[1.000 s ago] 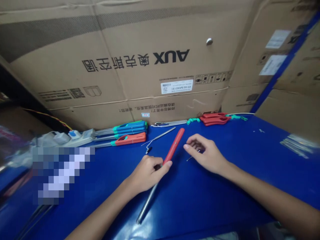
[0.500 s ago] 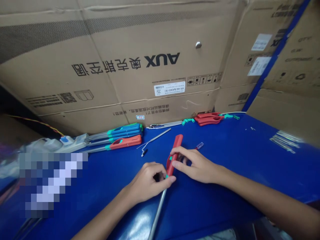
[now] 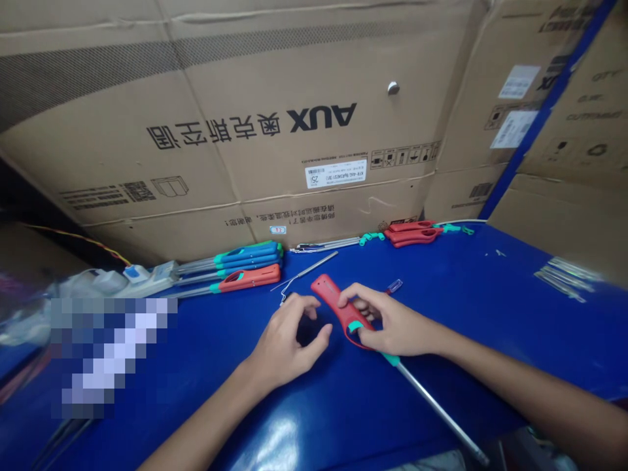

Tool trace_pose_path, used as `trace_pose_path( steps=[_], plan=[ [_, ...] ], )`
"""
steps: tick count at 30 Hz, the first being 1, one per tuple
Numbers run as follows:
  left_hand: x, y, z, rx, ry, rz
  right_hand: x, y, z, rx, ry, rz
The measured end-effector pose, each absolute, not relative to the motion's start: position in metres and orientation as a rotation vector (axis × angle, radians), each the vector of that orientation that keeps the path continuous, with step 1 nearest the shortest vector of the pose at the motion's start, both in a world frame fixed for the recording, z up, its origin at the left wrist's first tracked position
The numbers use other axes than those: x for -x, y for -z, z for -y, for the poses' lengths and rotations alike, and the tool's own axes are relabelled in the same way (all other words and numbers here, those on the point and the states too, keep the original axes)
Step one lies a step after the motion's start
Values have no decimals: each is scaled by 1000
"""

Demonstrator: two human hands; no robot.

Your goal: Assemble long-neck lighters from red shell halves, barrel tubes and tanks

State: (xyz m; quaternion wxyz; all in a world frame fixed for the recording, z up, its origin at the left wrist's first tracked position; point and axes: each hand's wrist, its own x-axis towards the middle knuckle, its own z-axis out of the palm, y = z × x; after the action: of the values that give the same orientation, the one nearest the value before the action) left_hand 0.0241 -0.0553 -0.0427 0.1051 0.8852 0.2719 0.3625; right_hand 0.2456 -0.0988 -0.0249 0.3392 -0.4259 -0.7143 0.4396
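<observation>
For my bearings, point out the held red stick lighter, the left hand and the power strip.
Red stick lighter (image 3: 391, 359): head view, on its green collar.
Left hand (image 3: 282, 339): head view, on its back.
Power strip (image 3: 156, 280): head view, on its white casing.

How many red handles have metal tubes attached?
2: one red handle in the right hand, a second red handle at left, in front of the blue handles. Others may be hidden.

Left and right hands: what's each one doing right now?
Left hand: open, holding nothing.
Right hand: closed, holding a long, red-handled, metal-tubed lighter.
</observation>
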Motion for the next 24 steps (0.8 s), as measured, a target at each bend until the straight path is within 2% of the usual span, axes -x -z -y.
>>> trace_pose_path(
  steps=[4,9,13,19,24],
  plan=[
    [-21,38,55,-2735,-1139,-879,-248,24,102,1162,-1261,2003],
    [-21,34,53,-2793,-842,-750,-251,22,100,1195,-1008,2149],
    [-22,33,51,-2793,-793,-743,-256,22,95,1178,-905,2177],
    [-23,36,51,-2806,-755,-727,-267,21,88,1321,-394,2293],
    [-24,38,51,-2794,-663,-702,-274,21,81,1244,-69,2277]
  ],
)
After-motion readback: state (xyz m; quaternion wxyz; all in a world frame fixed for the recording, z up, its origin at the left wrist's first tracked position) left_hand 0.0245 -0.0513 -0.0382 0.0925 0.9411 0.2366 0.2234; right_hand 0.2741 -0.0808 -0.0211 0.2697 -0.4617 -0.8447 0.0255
